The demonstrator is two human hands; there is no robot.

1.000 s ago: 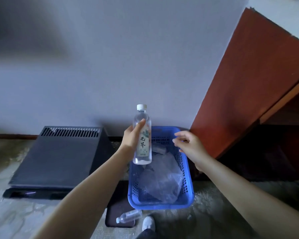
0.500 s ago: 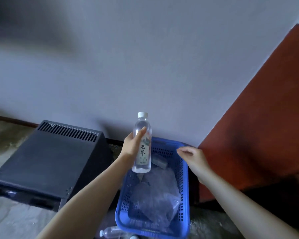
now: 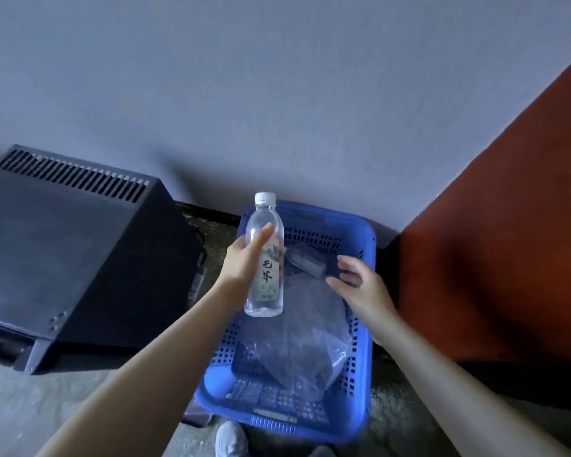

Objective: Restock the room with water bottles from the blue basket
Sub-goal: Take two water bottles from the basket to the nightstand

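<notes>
- While your left hand (image 3: 244, 262) grips the water bottle (image 3: 264, 258) around its middle, thumb laid up the front and fingers curled behind, the bottle stands upright above the near-left part of the blue basket (image 3: 365, 324); its white cap (image 3: 265, 197) points up and its label faces you
- Your right hand (image 3: 360, 285) hovers over the right side of the basket with its fingers loosely spread and holding nothing; it is close to the bottle but not touching it
- Inside the basket lies crumpled clear plastic wrap (image 3: 310, 344); a second bottle (image 3: 305, 262) rests on its side at the far end, just beyond your right fingertips
- To the left of the basket sits a black vented box (image 3: 70, 252) on the floor; to the right rises a reddish-brown wooden panel (image 3: 508, 225); a pale wall (image 3: 277, 94) stands behind all of it
- At the bottom edge, just in front of the basket, you can see the toe of a grey shoe (image 3: 229, 438)
</notes>
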